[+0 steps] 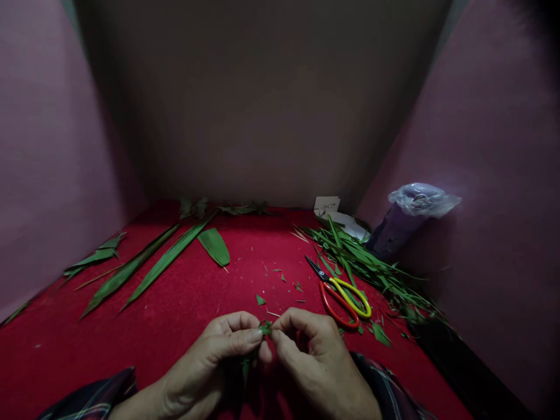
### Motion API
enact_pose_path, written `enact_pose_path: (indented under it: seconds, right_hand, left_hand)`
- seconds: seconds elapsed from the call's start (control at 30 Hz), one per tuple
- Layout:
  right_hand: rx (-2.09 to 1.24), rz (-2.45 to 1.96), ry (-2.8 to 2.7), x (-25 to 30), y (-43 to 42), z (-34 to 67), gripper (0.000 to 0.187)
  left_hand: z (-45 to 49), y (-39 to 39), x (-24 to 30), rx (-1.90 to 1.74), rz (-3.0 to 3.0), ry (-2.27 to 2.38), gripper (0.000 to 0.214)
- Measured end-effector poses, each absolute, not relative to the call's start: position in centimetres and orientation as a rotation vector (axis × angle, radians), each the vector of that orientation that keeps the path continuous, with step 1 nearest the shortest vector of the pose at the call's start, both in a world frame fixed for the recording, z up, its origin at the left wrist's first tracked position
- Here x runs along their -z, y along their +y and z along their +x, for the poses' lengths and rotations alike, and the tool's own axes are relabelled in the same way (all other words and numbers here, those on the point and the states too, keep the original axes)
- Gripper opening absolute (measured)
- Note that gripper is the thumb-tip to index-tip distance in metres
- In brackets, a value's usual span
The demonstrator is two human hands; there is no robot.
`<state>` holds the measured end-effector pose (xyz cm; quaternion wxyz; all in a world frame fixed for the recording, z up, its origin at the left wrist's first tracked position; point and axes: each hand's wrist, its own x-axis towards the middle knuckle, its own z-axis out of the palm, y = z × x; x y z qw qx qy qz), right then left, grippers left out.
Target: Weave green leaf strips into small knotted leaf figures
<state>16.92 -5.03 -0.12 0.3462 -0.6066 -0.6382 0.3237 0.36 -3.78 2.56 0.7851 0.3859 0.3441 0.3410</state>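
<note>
My left hand and my right hand meet at the bottom centre over a red cloth. Both are closed in a pinch on a small green leaf piece curled between the fingertips; a strip of it hangs down below my left thumb. Scissors with one red and one yellow handle lie shut on the cloth just beyond my right hand.
Long green leaves lie at the left and back. A heap of thin leaf strips spreads at the right, beside a purple bottle wrapped in plastic and a white card. Small leaf scraps dot the middle. Pink walls enclose the space.
</note>
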Motion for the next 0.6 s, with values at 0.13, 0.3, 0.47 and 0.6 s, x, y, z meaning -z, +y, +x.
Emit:
enact_pose_path:
  seconds: [0.13,0.3,0.47,0.6]
  right_hand:
    - [-0.794,-1.577,-1.694,0.0,-5.0,16.9,0.02]
    - [-0.759,-1.584,-1.713,-0.1,-5.1,16.8,0.019]
    - [-0.731,-1.579,-1.727,0.1,-5.1,16.9,0.019]
    - [-0.72,-1.586,-1.728,0.0,-5.2,16.9,0.019]
  left_hand:
    - [0.3,-4.1,-2.2,-0.761,0.775,0.774,0.02]
    - [0.8,-3.1,-0.6,-0.747,0.646,0.742,0.011]
    - [1.4,-1.8,1.3,-0.711,0.63,0.7,0.014]
    - [1.3,-1.8,1.9,-0.699,0.644,0.686,0.011]
